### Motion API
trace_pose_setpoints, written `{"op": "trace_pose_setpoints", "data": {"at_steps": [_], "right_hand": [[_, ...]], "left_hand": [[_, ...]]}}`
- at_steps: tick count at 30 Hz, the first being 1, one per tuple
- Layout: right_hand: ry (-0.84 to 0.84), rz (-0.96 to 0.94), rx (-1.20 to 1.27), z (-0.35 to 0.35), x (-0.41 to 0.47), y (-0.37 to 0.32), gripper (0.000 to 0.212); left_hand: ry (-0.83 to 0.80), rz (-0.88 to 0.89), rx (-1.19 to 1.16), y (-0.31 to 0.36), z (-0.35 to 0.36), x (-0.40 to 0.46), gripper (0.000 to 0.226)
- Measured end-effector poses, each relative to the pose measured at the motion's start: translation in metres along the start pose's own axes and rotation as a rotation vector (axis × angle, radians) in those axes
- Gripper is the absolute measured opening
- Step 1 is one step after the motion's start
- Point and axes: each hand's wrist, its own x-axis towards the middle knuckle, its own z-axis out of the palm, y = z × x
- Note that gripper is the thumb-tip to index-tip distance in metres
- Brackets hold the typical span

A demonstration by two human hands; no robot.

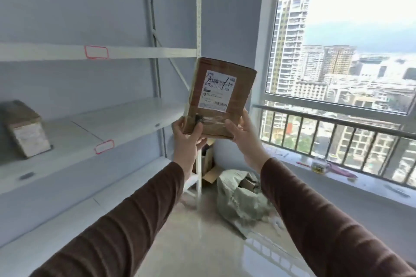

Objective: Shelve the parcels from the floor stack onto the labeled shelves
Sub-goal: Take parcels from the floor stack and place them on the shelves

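Note:
I hold a brown cardboard parcel (221,96) upright at chest height, its white shipping label with black pen marks facing me. My left hand (188,139) grips its lower left corner, thumb on the front. My right hand (242,132) grips the lower right corner. The parcel hangs just right of the white metal shelving (139,53), in front of its corner post. Red-outlined labels mark the upper shelf edge (96,52) and the middle shelf edge (104,146). One taped box (24,128) stands on the middle shelf at far left.
On the floor in the corner lies a grey-green sack (240,195) with parcels inside, and an open carton (209,175) behind it. A window with a metal railing (337,123) fills the right; small items lie on its sill (319,165).

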Motion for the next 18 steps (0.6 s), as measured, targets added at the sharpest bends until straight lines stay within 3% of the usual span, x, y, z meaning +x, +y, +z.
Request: {"op": "trace_pose_setpoints", "data": {"at_steps": [4, 8, 15, 18], "right_hand": [[-0.129, -0.023, 0.122, 0.063, 0.059, 0.01, 0.047], [-0.216, -0.026, 0.232, 0.139, 0.107, 0.014, 0.04], [-0.373, -0.146, 0.279, 0.282, 0.196, -0.021, 0.038], [-0.418, -0.216, 0.292, 0.337, 0.236, -0.041, 0.031]], "left_hand": [[0.12, 0.169, 0.342, 0.041, -0.064, 0.039, 0.038], [0.263, 0.312, 0.666, 0.096, -0.127, 0.071, 0.052], [0.347, 0.47, 0.894, 0.207, -0.224, 0.128, 0.069], [0.353, 0.483, 0.963, 0.258, -0.258, 0.155, 0.066]]}}
